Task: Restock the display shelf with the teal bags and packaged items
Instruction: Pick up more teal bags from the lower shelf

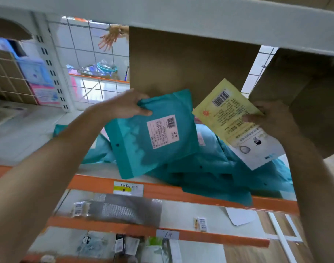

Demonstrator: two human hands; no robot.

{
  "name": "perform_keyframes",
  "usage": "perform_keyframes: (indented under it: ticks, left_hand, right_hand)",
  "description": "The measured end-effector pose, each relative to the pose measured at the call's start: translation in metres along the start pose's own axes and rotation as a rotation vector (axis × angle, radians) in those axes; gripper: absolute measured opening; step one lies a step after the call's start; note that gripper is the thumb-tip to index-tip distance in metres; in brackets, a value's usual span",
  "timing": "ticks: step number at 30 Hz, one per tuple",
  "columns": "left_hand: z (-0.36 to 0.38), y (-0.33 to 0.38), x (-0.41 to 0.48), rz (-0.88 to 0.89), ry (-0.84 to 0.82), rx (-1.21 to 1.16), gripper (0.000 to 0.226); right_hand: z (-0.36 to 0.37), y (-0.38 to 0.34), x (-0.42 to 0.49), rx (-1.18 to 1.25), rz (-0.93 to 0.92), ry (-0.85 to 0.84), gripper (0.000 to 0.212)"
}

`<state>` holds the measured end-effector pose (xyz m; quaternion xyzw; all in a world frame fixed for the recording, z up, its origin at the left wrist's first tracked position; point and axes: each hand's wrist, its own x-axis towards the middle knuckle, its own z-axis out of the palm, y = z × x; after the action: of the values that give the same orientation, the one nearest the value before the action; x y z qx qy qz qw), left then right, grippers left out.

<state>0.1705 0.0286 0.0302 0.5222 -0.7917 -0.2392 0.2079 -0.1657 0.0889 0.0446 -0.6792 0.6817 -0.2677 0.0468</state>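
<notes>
Room: white racking with orange front edges, and a wire grid (pixel 86 44) as its back wall with pale floor tiles showing through it.
Shelf (pixel 162 192): the middle level, right in front of me; a slip (pixel 128 188) on its front edge carries a yellow stripe and handwriting too blurred to read.
Boxes: a brown box (pixel 191 59) stands at the back of the shelf and a second one (pixel 304 88) sits at its right end.
Pile (pixel 219 168): more teal bags heaped on the right half of the shelf, some hanging over the front edge.
Left hand (pixel 128 105): grips the top left corner of a teal bag (pixel 139 149), thumb on the front.
Teal bag: held tilted in the air before the pile, its lower corner down near the front edge; a white label (pixel 163 130) shows a barcode and small print I can't make out.
Right hand (pixel 270 118): pinches the right edge of a yellow packet (pixel 228 114).
Yellow packet: held above the pile by the right box, with a barcode at the top, an orange sun mark and dense, unreadable print; its lower end is white.
Lower shelf: a grey mesh pack (pixel 124 207) and a small barcoded packet (pixel 201 223); the tag (pixel 167 234) on the edge below reads "7元".
Other hand (pixel 110 37): someone else's, fingers spread, behind the grid at the top.
</notes>
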Motion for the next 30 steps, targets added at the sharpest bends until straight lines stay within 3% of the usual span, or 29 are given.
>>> perform_keyframes:
  ticks: [6, 11, 14, 20, 28, 30]
  left_hand:
    - [-0.057, -0.040, -0.052, -0.014, 0.044, 0.148, 0.011]
    - [-0.106, -0.077, -0.104, -0.025, 0.150, 0.260, 0.029]
    - [-0.135, -0.110, -0.132, -0.071, 0.201, 0.270, 0.017]
    - [-0.187, -0.179, -0.194, -0.179, 0.315, 0.283, 0.035]
    - [-0.247, -0.244, -0.279, -0.287, 0.447, 0.298, 0.031]
    - [-0.260, -0.259, -0.298, -0.310, 0.480, 0.298, 0.030]
  right_hand:
    - [0.018, -0.054, 0.002, 0.047, -0.095, -0.080, 0.010]
    - [0.047, -0.116, 0.004, 0.109, -0.164, -0.088, 0.015]
    - [0.069, -0.166, 0.002, 0.190, -0.217, -0.141, 0.009]
    - [0.124, -0.269, -0.003, 0.204, -0.354, -0.149, 0.005]
    - [0.201, -0.384, -0.012, 0.146, -0.468, -0.098, 0.014]
    - [0.216, -0.407, -0.015, 0.149, -0.477, -0.114, 0.026]
